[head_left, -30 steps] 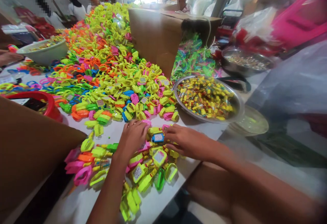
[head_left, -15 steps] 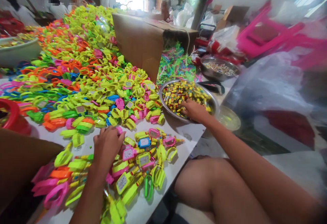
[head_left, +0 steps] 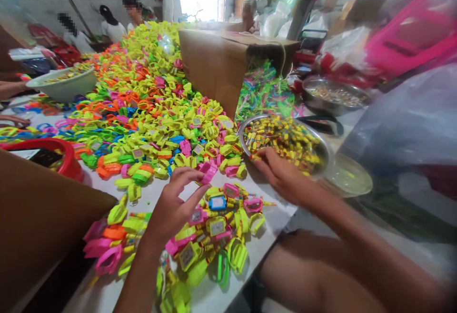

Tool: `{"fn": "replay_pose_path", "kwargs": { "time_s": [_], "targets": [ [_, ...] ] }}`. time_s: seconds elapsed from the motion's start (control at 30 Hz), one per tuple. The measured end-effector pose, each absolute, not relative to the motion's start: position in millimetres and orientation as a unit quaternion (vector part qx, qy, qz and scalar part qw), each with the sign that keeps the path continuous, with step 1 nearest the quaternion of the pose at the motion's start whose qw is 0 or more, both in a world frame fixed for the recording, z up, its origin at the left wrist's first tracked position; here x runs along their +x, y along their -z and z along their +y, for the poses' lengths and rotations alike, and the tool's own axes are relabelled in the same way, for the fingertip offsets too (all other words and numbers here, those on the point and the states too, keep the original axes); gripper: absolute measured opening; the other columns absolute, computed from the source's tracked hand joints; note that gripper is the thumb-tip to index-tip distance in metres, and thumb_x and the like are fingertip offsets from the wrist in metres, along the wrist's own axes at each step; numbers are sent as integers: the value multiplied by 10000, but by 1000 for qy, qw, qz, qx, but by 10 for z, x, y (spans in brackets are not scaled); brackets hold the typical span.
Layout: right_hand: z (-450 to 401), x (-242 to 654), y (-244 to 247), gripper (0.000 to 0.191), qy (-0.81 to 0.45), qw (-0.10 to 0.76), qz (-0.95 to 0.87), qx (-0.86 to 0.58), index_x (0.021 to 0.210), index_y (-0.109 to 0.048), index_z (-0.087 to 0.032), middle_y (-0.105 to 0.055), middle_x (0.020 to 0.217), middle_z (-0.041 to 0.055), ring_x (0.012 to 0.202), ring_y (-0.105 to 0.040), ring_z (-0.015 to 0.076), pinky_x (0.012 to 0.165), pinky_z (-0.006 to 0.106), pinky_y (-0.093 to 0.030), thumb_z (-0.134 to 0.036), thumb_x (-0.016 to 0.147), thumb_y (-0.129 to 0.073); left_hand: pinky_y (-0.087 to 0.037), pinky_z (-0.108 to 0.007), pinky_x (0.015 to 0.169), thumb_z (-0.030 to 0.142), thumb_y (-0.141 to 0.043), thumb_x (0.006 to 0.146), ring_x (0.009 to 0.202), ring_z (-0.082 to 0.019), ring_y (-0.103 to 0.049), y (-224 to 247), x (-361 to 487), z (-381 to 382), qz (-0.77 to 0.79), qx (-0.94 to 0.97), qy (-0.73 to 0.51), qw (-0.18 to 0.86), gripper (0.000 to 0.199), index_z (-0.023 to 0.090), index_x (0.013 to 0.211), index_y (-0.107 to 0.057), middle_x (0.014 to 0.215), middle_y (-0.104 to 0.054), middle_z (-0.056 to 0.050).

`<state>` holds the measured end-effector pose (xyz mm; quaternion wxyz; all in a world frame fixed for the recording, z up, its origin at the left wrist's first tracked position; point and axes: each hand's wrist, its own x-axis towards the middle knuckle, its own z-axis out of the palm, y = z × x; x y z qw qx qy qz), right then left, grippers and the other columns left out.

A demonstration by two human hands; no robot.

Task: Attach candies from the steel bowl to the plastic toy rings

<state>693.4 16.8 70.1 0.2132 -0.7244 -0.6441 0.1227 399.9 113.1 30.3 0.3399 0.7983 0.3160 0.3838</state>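
the left hand (head_left: pixel 173 206) is pinching a pink watch-shaped piece (head_left: pixel 208 172) between thumb and forefinger beside the heap (head_left: pixel 143 96), seemingly by its edge to leave most of it uncovered. the right hand (head_left: pixel 280 172) is curling its fingers together at the metal bowl's (head_left: pixel 242 136) near rim, contents unclear; the bowl is sitting close by, probably for easy reach.

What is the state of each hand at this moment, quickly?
Left hand: pinching a pink plastic piece.
Right hand: curled by the nearer metal bowl; whether it holds anything cannot be told.
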Motion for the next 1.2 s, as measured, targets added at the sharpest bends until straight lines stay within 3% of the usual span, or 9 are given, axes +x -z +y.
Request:
{"fn": "replay_pose_path", "kwargs": {
  "time_s": [0.1, 0.2, 0.33, 0.5, 0.73, 0.93, 1.2],
  "targets": [
    [11, 6422, -883, 316, -243, 319, -675, -620, 1236, -578, -239, -733, 1137, 77, 985, -682, 218, 853, 327, -511, -483, 1166, -389, -549, -356, 1045, 273, -713, 1001, 1149, -221, -696, -336, 4067, 1023, 288, 797, -388, 362, 105, 256, 1103, -718, 1175, -694, -69],
    [-52, 6190, -960, 294, -274, 352, -670, -593, 1209, -623, -241, -745, 1168, 84, 1013, -687, 227, 879, 347, -516, -462, 1158, -435, -562, -363, 1040, 208, -694, 1000, 1217, -231, -686, -365, 4112, 957, 245, 813, -395, 350, 148, 254, 1139, -714, 1224, -710, -81],
    [-44, 6200, -962, 279, -281, 354, -667, -593, 1151, -634, -236, -743, 1114, 78, 960, -678, 220, 858, 340, -506, -452, 1153, -456, -563, -403, 1071, 156, -705, 989, 1279, -251, -658, -434, 4140, 913, 200, 845, -402, 292, 225, 251, 1193, -712, 1189, -773, -76],
    [-18, 6239, -985, 264, -282, 358, -668, -588, 1007, -633, -220, -724, 996, 33, 876, -656, 178, 811, 299, -478, -395, 1146, -494, -546, -440, 1088, 148, -742, 986, 1157, -234, -706, -471, 4198, 899, 172, 845, -465, 198, 192, 250, 1147, -719, 1106, -816, -46],
    [-17, 6253, -966, 256, -331, 341, -667, -574, 1100, -677, -213, -750, 1068, 35, 944, -685, 183, 849, 292, -503, -421, 1133, -532, -436, -507, 1213, 106, -725, 989, 1274, -239, -690, -430, 4191, 884, 166, 867, -457, 110, 228, 239, 1172, -702, 1123, -817, -33],
    [-40, 6293, -971, 302, -352, 333, -659, -575, 1193, -704, -233, -779, 1123, 35, 922, -713, 183, 822, 293, -547, -477, 1124, -539, -306, -508, 1288, 83, -596, 1040, 1395, -245, -635, -483, 4099, 915, 152, 901, -404, 51, 251, 249, 1182, -718, 1199, -809, -38],
    [-15, 6290, -958, 295, -359, 322, -663, -573, 1161, -720, -221, -784, 1087, 29, 884, -695, 171, 796, 277, -521, -446, 1128, -533, -312, -515, 1278, 61, -563, 1038, 1449, -260, -595, -492, 4035, 946, 116, 918, -377, 28, 325, 227, 1270, -718, 1329, -782, -64]
  ]
}}
